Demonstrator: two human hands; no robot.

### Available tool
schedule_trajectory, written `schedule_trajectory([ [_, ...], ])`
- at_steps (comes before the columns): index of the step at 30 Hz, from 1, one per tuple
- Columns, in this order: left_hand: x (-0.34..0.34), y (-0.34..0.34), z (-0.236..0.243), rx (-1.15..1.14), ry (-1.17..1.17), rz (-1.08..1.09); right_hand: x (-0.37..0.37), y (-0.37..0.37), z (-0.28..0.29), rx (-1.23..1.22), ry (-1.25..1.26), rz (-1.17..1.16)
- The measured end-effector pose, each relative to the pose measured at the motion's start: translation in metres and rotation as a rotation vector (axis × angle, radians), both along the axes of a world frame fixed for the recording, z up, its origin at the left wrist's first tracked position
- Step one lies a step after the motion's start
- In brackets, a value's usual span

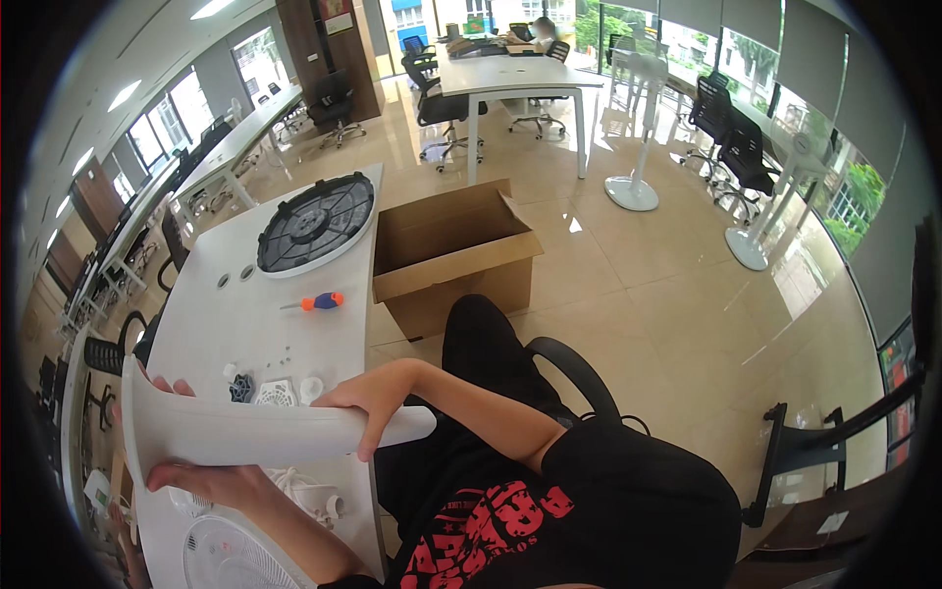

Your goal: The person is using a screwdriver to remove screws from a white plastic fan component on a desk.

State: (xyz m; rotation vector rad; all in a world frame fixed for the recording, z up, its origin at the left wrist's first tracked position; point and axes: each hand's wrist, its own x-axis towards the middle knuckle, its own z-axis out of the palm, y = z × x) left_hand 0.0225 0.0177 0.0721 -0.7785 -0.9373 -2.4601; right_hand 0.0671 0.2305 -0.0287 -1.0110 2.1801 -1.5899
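A long white plastic fan stand column, flared wide at its left end and rounded at its right, lies across my front above the table. My left hand grips it near the flare, thumb on the near side and fingertips showing on the far side. My right hand is wrapped over its narrower part. Just beyond the column lie a dark blue star-shaped knob, a white slotted plastic part and a round white cap. Farther off rests an orange and blue screwdriver.
A round black ribbed fan base sits at the table's far end. An open cardboard box stands on the floor beside it. Close to me lie a white cord and a white fan grille. Standing fans and office chairs surround.
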Motion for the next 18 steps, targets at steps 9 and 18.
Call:
schedule_trajectory([
  [9,-0.012,0.025,-0.007,-0.579,0.227,-0.051,0.027,0.027,0.009,-0.842,-0.159,-0.237],
  [18,0.032,0.052,-0.015,-1.263,0.787,-0.407,0.013,0.077,-0.002,-1.410,-0.162,-0.839],
])
